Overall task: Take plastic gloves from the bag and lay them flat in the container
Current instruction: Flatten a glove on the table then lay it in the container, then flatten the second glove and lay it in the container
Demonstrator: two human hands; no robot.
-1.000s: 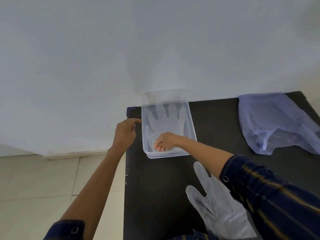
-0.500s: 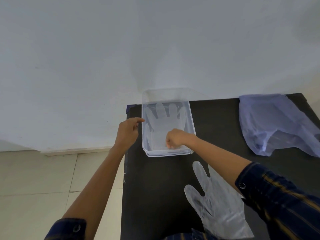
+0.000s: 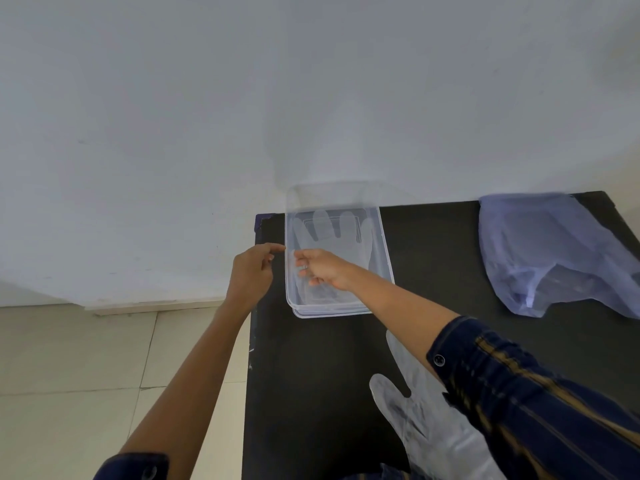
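The left hand (image 3: 250, 271), fingers loosely curled and holding nothing, touches the container (image 3: 387, 261) wall. The right hand (image 3: 323, 268), fingers spread, presses the glove (image 3: 329, 230) beneath them.

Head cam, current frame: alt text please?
Right hand reaches into a clear container holding a flat plastic glove, while the left hand touches its left rim. On the black table, another glove lies near and a bag far right.
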